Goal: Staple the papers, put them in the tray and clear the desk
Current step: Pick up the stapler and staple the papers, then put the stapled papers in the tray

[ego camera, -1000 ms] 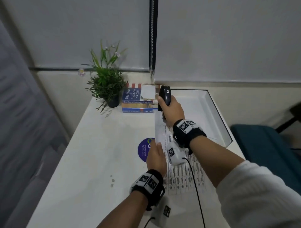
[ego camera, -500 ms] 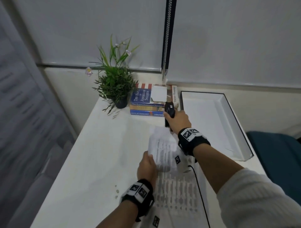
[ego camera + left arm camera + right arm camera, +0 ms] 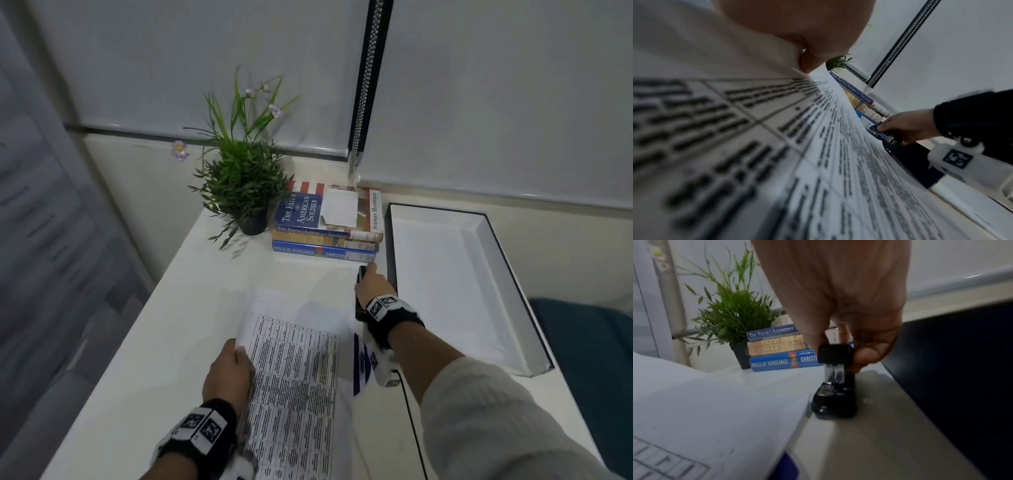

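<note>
Since a second ago the right hand [image 3: 373, 286] has come off the far corner of the papers [image 3: 294, 370] and moved right, and the sheets have swung left. The right hand now grips the black stapler [image 3: 835, 379], thumb and fingers curled round its top, its base on the desk [image 3: 144, 342] just left of the tray [image 3: 507, 287] wall. The left hand [image 3: 227, 371] pinches the papers' left edge, thumb on top; their far end lifts off the desk. A blue round sticker [image 3: 359, 370] shows between the papers and the right wrist. Farther off, a stack of books [image 3: 325, 229] lies just left of the tray's far end, with a potted plant [image 3: 245, 181] to its left.
</note>
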